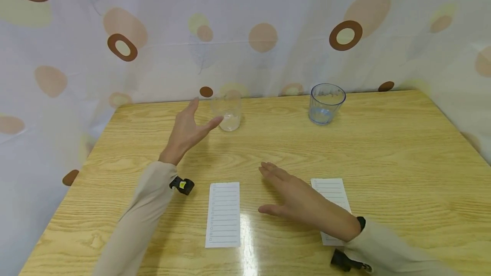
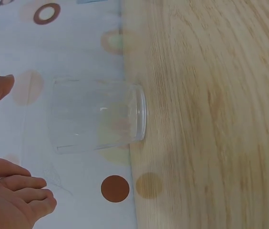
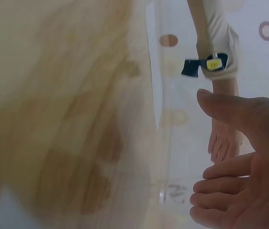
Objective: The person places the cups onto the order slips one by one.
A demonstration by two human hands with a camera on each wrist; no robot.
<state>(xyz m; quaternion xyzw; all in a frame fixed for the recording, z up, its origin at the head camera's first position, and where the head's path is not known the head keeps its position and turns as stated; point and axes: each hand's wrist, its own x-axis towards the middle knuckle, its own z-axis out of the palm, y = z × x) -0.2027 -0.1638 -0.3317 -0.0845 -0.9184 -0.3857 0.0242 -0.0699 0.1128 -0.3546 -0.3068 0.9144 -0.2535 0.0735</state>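
Note:
My left hand (image 1: 186, 130) is raised at the back left, thumb and fingers spread apart around nothing. Just to its right, an upright clear drinking glass (image 1: 230, 122) stands on the table, the thumb tip overlapping its edge in the head view. In the left wrist view the glass (image 2: 94, 115) shows between thumb and fingers, with a visible gap. My right hand (image 1: 297, 197) hovers at the middle right with straight fingers and thumb apart, holding nothing. Beyond it stands a blue-tinted glass (image 1: 323, 112). The right forearm hides part of a lined paper sheet (image 1: 333, 193).
A second lined sheet with small checkboxes (image 1: 224, 220) lies at the front, between the two arms. The wooden table (image 1: 402, 161) reaches back to a white curtain (image 1: 161, 71) with brown and beige ovals. Both glasses stand near that back edge.

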